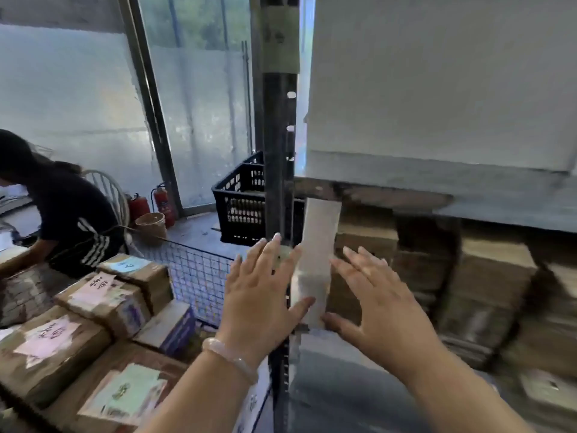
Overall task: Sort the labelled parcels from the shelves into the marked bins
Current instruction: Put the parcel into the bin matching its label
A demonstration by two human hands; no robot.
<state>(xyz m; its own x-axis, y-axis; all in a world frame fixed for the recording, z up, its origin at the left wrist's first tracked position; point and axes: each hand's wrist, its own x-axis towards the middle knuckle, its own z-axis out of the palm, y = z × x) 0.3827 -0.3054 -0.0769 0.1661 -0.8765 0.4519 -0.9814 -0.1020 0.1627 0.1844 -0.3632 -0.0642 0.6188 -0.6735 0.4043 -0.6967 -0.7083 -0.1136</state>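
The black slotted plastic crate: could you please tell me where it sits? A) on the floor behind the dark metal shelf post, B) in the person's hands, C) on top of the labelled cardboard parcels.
A: the black slotted plastic crate rests on the floor, partly hidden by the dark metal shelf post.

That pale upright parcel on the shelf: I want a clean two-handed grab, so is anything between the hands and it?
The dark shelf post stands just left of the pale parcel, and the left hand is spread in front of that post. The right hand has a clear way in from the right. Both hands are open.
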